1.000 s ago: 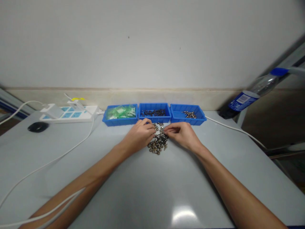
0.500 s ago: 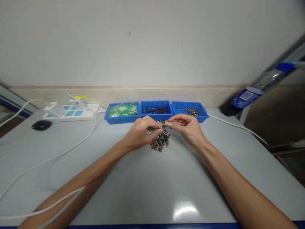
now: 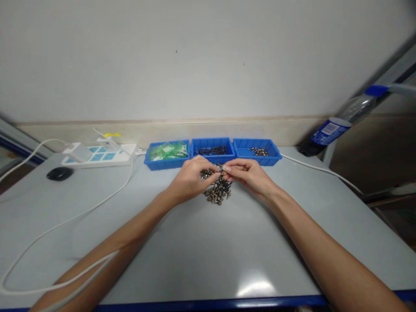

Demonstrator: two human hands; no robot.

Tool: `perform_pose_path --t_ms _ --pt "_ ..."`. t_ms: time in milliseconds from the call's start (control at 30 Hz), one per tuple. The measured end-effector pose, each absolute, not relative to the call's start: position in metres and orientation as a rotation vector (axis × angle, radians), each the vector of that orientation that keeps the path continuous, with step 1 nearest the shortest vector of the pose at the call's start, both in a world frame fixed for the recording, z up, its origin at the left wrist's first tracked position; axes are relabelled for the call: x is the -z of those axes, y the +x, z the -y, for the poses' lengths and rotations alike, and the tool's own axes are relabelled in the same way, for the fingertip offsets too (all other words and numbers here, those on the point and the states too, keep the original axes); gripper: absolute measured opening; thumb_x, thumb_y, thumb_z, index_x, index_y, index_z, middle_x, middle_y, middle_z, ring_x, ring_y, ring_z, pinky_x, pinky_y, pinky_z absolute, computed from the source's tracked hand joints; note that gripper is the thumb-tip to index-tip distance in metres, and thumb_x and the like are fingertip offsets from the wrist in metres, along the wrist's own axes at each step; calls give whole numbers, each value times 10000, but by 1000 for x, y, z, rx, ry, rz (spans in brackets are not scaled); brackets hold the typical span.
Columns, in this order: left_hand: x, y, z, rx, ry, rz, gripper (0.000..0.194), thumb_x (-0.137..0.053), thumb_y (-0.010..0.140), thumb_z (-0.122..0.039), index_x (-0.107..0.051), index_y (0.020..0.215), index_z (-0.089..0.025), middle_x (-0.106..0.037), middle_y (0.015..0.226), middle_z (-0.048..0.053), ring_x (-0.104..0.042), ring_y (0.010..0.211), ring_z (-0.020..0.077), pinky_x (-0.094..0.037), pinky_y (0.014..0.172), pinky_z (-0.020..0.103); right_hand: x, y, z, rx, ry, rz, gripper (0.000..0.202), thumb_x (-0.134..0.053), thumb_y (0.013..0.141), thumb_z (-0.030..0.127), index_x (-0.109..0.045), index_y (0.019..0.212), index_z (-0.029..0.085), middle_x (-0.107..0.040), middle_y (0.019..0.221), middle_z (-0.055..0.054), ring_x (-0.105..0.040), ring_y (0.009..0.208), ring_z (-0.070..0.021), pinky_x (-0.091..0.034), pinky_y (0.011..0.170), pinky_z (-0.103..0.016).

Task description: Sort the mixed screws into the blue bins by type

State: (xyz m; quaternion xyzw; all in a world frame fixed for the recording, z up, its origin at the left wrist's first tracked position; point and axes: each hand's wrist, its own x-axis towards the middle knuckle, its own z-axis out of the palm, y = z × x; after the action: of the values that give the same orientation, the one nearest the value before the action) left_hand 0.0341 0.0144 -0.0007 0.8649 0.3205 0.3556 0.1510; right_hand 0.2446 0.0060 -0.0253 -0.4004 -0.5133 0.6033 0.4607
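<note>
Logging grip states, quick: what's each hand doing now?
Left hand: closed in a pinch; whether it holds anything cannot be told.
Right hand: pinched closed; anything held is too small to tell.

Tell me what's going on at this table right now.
A person has the left hand and right hand fingertip to fingertip over a loose pile of screws; anything pinched between them is too small to make out. Behind, three blue bins stand in a row: the left bin holds green and clear plastic packets, the middle bin dark screws, and the right bin a small heap of shinier screws.
</note>
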Motion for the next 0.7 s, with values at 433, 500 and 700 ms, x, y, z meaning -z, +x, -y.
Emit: perform_pose_path --t_ms 433,500,700 --pt "5 29 -18 -287 2750 -1029 102 -634 905 -175 -727 944 -161 -719 948 83 -600 968 247 -457 867 354 14 232 -17 -1345 -912 982 458 -861 676 241 -740 1119 248 -741 1198 -83 -722 1038 -227 -521 1009 -416" --pt "7 32 -15 -249 2778 -1058 104 -628 909 -172 -718 956 -146 -712 967 93 -593 983 253 -456 878 360 16 234 -15 -1346 -912 996 421 -850 694 265 -742 1100 235 -748 1177 -92 -731 1000 -227 -530 986 -419" --pt "14 36 -11 -230 2888 -1111 220 -474 983 -167 -657 865 -134 -681 932 102 -577 912 243 -470 814 354 19 239 -11 -1378 -940 1047 343 -831 725 325 -749 1038 213 -774 1092 -96 -744 880 -205 -548 916 -401"
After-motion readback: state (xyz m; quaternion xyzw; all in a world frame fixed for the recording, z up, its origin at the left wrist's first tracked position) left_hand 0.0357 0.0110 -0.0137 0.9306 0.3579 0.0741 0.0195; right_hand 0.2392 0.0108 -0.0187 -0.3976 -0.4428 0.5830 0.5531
